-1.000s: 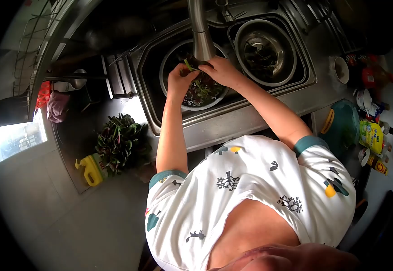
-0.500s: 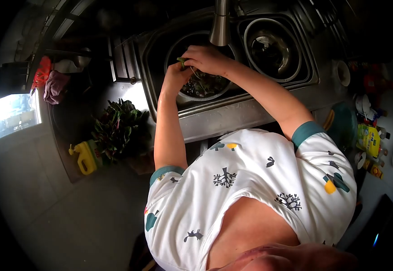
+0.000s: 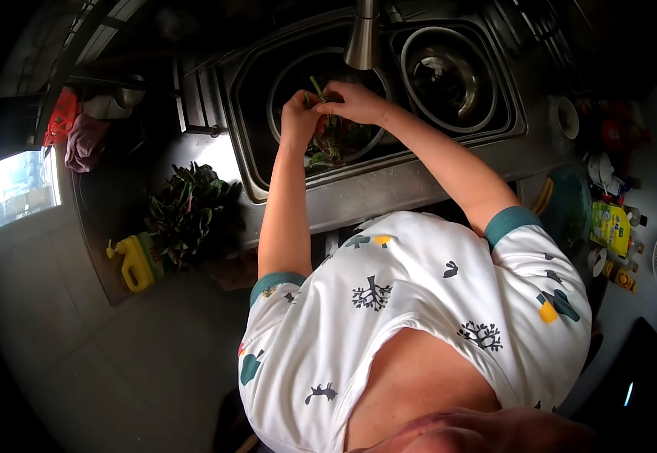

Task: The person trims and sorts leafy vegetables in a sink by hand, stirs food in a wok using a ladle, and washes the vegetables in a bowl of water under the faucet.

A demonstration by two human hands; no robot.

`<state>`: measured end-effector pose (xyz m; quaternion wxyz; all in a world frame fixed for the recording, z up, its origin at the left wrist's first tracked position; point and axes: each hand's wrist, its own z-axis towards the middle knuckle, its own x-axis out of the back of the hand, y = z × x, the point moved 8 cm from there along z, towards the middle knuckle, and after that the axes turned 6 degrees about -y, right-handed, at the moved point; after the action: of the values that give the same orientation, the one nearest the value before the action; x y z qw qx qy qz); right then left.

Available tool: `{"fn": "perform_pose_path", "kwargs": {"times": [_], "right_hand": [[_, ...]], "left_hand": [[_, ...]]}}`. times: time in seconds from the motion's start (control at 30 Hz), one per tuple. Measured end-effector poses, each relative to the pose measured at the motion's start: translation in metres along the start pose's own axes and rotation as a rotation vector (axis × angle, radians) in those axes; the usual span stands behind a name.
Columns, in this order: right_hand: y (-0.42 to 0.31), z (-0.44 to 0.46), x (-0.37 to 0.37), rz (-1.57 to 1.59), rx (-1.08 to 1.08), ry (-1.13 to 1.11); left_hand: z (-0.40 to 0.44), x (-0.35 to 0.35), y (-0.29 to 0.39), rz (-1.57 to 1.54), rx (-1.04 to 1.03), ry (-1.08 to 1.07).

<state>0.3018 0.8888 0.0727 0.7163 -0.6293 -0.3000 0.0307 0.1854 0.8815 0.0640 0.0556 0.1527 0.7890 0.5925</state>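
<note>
In the dim sink (image 3: 411, 153) at twelve o'clock, left hand (image 3: 298, 117) and right hand (image 3: 352, 103) pinch a green stem (image 3: 318, 88) above the bowl (image 3: 271, 106), now standing more upright, so its handling seems unfinished.

Greens (image 3: 333, 142) over bowl (image 3: 271, 113) in sink (image 3: 358, 181)

No text legible; print on yellow packet (image 3: 610, 229) too small.

- Stem (image 3: 317, 88): slender, bright green, slightly tilted; upper end projecting beyond the left hand (image 3: 299, 115) and right hand (image 3: 352, 104), which pinch it.
- Leaves (image 3: 331, 143): green and reddish, bunched within the bowl's (image 3: 380, 137) outline; whether held or loose, indistinct.
</note>
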Motion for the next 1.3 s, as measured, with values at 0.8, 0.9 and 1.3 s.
{"fn": "perform_pose_path", "kwargs": {"times": [0.8,0.9,1.3], "right_hand": [[-0.001,-0.025,0.027,-0.006,-0.085,-0.23],[-0.005,-0.028,0.009,0.037,-0.218,-0.252],[0.016,-0.017,-0.008,-0.048,-0.159,-0.206]], "left_hand": [[0.012,0.06,0.006,-0.403,-0.042,0.216],[0.016,0.053,0.003,-0.461,-0.027,0.221],[0.011,0.05,0.008,-0.289,-0.085,0.292]]}}
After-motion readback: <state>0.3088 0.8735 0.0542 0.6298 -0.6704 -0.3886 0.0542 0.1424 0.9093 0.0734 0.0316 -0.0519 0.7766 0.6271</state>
